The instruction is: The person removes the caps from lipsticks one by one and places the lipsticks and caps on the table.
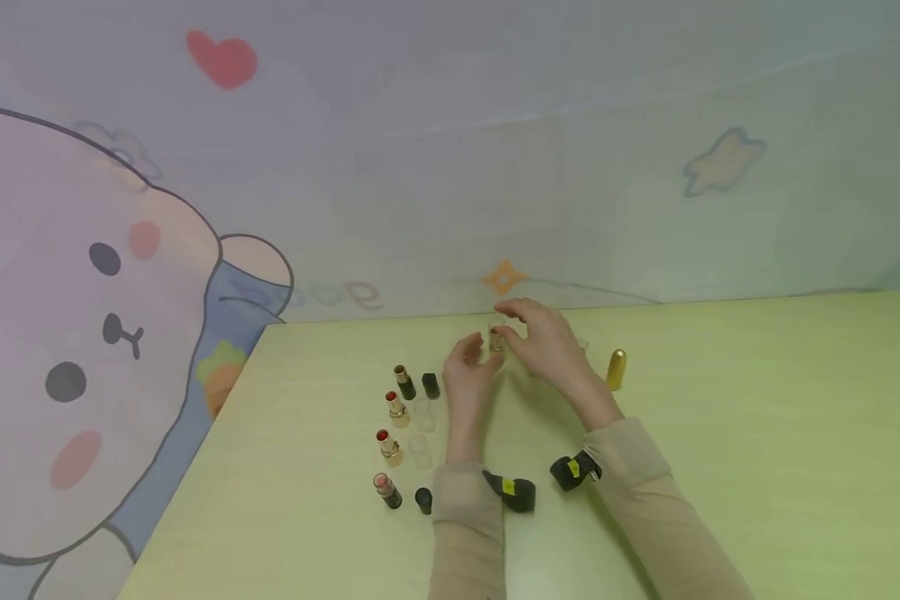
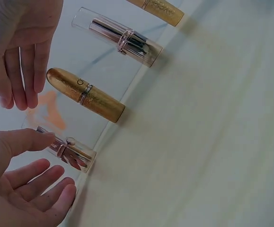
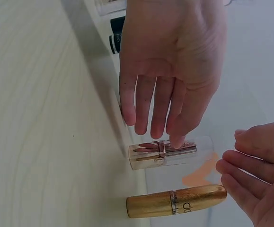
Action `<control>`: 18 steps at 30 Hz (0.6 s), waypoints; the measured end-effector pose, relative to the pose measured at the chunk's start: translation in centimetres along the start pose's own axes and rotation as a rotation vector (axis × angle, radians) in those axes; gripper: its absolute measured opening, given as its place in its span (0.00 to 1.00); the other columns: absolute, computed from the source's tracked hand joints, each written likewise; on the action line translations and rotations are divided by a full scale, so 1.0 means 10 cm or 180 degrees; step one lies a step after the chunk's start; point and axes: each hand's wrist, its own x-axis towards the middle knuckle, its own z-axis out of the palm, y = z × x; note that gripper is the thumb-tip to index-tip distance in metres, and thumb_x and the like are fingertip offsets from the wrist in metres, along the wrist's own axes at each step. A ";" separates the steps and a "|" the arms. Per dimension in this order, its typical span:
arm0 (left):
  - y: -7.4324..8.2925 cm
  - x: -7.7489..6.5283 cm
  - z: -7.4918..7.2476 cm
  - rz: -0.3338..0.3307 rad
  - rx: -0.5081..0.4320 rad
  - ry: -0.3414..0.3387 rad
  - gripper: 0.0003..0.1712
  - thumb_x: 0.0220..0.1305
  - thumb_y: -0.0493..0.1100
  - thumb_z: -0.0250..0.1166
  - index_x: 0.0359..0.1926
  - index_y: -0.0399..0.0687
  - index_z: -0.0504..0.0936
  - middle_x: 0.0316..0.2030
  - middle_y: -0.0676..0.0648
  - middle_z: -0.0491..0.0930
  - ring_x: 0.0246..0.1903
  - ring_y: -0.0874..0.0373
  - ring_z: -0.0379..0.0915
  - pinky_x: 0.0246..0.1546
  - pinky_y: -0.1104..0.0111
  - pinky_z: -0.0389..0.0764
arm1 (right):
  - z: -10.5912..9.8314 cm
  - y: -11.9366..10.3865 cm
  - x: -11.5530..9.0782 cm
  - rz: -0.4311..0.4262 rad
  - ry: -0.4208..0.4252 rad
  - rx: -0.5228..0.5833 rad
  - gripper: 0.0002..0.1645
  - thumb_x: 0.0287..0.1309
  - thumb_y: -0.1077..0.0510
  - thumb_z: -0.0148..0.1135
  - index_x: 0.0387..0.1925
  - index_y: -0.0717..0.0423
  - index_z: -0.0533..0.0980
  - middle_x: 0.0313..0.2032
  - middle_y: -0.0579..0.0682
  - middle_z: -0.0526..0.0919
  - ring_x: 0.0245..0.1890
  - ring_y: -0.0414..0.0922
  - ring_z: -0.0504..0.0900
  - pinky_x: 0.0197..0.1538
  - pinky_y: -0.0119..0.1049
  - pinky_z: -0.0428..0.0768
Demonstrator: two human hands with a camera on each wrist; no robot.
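A clear-cased lipstick (image 1: 497, 335) stands upright near the table's back edge, between the two hands. Beside it is my left hand (image 1: 471, 387), fingers loosely spread; in the left wrist view its thumb overlaps the clear case (image 2: 75, 153), and whether they touch I cannot tell. Reaching in from the right, my right hand (image 1: 551, 346) has extended fingers with nothing visible between them. A gold bullet-shaped lipstick (image 3: 174, 201) stands next to the clear one, hidden behind the right hand in the head view. Farther right are another clear-cased lipstick (image 2: 127, 40) and a second gold one (image 1: 617, 369).
Left of the hands, several uncapped lipsticks (image 1: 390, 450) stand in a column, with black caps (image 1: 431, 386) and clear caps (image 1: 420, 450) alongside. A printed cloth (image 1: 420, 167) hangs behind the pale yellow table (image 1: 757, 458).
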 end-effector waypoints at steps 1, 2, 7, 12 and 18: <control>-0.01 0.01 0.01 -0.0015 -0.0010 0.0000 0.28 0.56 0.37 0.69 0.59 0.39 0.75 0.58 0.39 0.77 0.60 0.43 0.71 0.60 0.53 0.75 | 0.01 0.01 0.01 0.0009 -0.0012 -0.0039 0.22 0.63 0.58 0.60 0.57 0.61 0.74 0.55 0.58 0.80 0.56 0.56 0.77 0.59 0.52 0.75; -0.03 0.03 0.02 -0.0052 -0.0046 -0.0006 0.28 0.56 0.37 0.69 0.59 0.40 0.75 0.58 0.40 0.77 0.60 0.44 0.72 0.60 0.54 0.75 | 0.02 0.02 0.02 0.0010 -0.0034 -0.0081 0.22 0.63 0.58 0.60 0.58 0.61 0.74 0.55 0.58 0.80 0.57 0.56 0.77 0.60 0.52 0.74; -0.08 0.08 0.10 -0.0081 -0.0113 -0.0012 0.24 0.57 0.36 0.67 0.56 0.43 0.78 0.55 0.43 0.79 0.58 0.47 0.73 0.57 0.57 0.77 | 0.07 0.05 0.06 0.0020 -0.0176 -0.0300 0.24 0.65 0.56 0.58 0.60 0.60 0.72 0.59 0.58 0.78 0.60 0.57 0.75 0.62 0.53 0.73; -0.11 0.12 0.16 0.0000 0.0036 0.0053 0.20 0.57 0.36 0.66 0.53 0.44 0.80 0.52 0.44 0.82 0.55 0.49 0.75 0.54 0.59 0.79 | 0.10 0.05 0.09 0.0026 -0.0206 -0.0458 0.23 0.65 0.56 0.58 0.59 0.58 0.73 0.59 0.58 0.78 0.59 0.57 0.76 0.60 0.53 0.75; -0.13 0.14 0.18 0.0185 0.0288 0.0156 0.16 0.56 0.36 0.67 0.47 0.41 0.83 0.45 0.41 0.84 0.47 0.49 0.79 0.46 0.62 0.82 | 0.12 0.05 0.11 -0.0024 -0.0200 -0.0473 0.19 0.64 0.58 0.58 0.54 0.59 0.77 0.55 0.58 0.81 0.54 0.56 0.80 0.55 0.51 0.79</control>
